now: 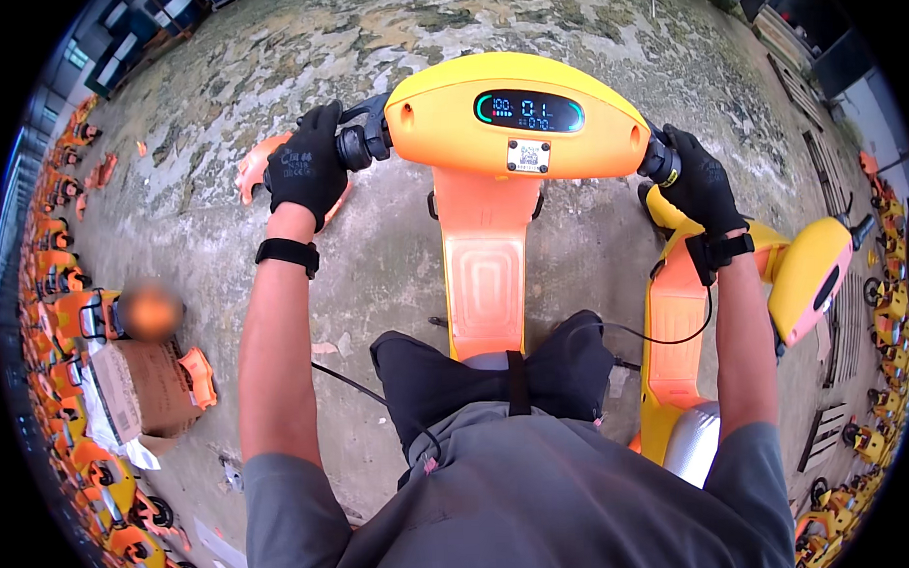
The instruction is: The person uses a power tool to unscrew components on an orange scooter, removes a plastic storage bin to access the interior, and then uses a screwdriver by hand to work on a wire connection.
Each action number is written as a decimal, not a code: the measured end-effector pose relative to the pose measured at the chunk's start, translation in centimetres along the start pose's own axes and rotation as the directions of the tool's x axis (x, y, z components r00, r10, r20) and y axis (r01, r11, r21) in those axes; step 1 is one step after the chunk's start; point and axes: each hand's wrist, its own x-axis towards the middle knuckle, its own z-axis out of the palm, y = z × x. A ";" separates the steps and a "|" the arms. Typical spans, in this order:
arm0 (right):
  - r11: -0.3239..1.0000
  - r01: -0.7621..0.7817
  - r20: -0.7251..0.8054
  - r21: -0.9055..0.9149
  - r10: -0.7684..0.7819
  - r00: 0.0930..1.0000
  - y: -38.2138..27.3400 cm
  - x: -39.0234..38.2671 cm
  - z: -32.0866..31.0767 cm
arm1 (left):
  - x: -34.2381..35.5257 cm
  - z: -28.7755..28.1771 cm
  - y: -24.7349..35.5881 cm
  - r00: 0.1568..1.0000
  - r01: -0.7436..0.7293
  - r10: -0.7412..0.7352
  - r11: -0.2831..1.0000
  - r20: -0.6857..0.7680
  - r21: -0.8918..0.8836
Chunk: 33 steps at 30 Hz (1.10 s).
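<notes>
I sit on a yellow electric scooter [438,89] with a lit display [529,111] and a salmon-pink front body and deck [485,293]. My left hand [307,164], in a black glove, is closed on the left handlebar grip [352,147], fingers up at the brake lever. My right hand [696,180], gloved alike, wraps round the right grip [663,163]. Both wrists have black straps, with cables hanging near them. Close on my right stands another yellow scooter [814,271] with a pink deck, its handlebar turned outward.
Rows of yellow and orange scooters [117,496] line both sides. An opened cardboard box [148,385] lies left, beside a blurred orange shape [153,313]. Pink-orange parts [255,161] are behind my left hand. Wooden pallets [822,433] lie right. Mottled concrete ground [526,26] stretches ahead.
</notes>
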 end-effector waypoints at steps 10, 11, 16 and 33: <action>0.997 0.077 0.048 0.032 -0.079 0.996 9.5 22.4 6.4 | 24.0 7.3 -1.4 1.000 0.005 -0.005 0.999 0.001 -0.038; 0.996 0.081 0.050 0.029 -0.083 0.995 10.3 24.7 6.7 | 26.3 8.1 -1.2 0.999 0.025 -0.025 0.999 0.020 -0.034; 0.996 0.051 0.039 0.080 -0.054 0.998 14.1 33.3 9.1 | 36.8 11.1 -0.7 0.996 0.028 -0.027 1.000 0.080 -0.010; 0.998 0.048 0.091 0.048 -0.052 0.994 16.5 40.2 11.3 | 44.3 14.0 -3.0 0.999 -0.039 0.039 0.999 -0.030 0.010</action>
